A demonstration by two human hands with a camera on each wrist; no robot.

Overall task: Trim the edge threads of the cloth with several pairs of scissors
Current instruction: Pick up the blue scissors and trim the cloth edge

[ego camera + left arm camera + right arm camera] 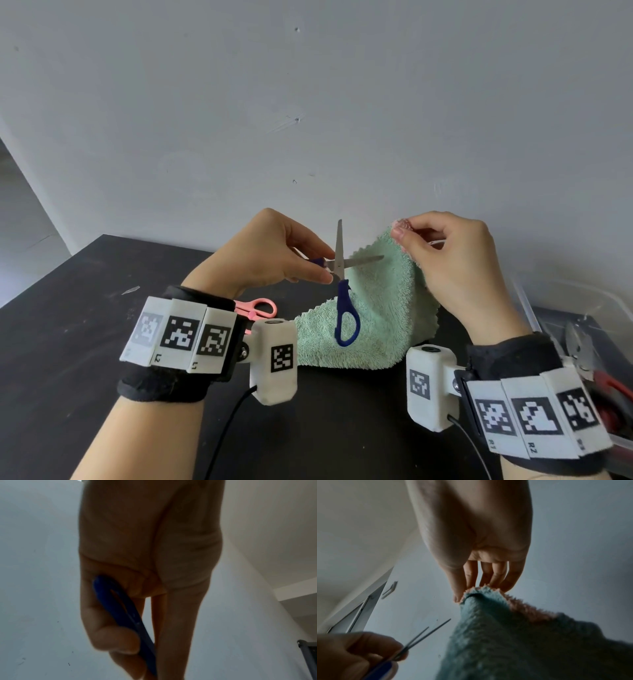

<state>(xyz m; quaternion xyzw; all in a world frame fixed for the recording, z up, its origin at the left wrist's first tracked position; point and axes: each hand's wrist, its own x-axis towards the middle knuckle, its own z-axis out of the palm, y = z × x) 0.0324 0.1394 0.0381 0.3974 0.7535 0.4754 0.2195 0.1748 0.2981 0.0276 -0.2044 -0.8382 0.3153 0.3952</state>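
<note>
A mint-green terry cloth [376, 308] with a pink underside hangs from my right hand [445, 253], which pinches its top corner above the black table [85, 342]; its lower part lies on the table. My left hand [274, 253] grips one handle of the blue-handled scissors [346, 315]. The blades are spread wide, one pointing up, one lying across the cloth's left edge; the other handle loop hangs free in front of the cloth. The right wrist view shows the cloth corner [481, 593] between my fingertips and the scissor blades [426, 634] to its left. The blue handle [123, 612] sits in my left palm.
Pink-handled scissors [257, 308] lie on the table behind my left wrist. A clear plastic bin [582, 329] at the right edge holds red-handled shears [592, 363]. A small scrap [131, 290] lies at the far left. A white wall stands close behind.
</note>
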